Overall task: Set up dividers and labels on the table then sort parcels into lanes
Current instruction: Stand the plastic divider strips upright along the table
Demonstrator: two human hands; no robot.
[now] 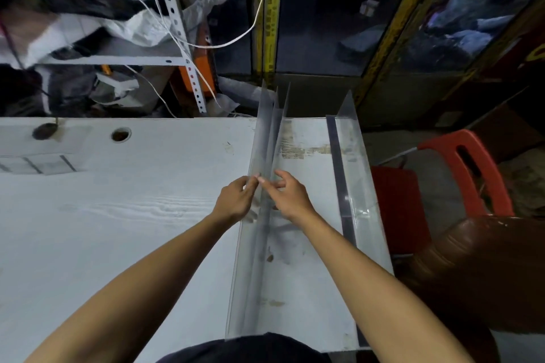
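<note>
Two clear dividers [265, 156] stand nested on the white desk [118, 215], a third [351, 162] near the right edge. Left hand [233, 200] and right hand [290, 196] pinch the upright edges; each grip is nearly closed. The sheets look light, stiff and slippery, best held by the top edge.

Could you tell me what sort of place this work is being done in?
Probably a storeroom or small warehouse. A slotted metal shelf post stands behind the white table among piled woven sacks, and both hands handle clear dividers.
</note>
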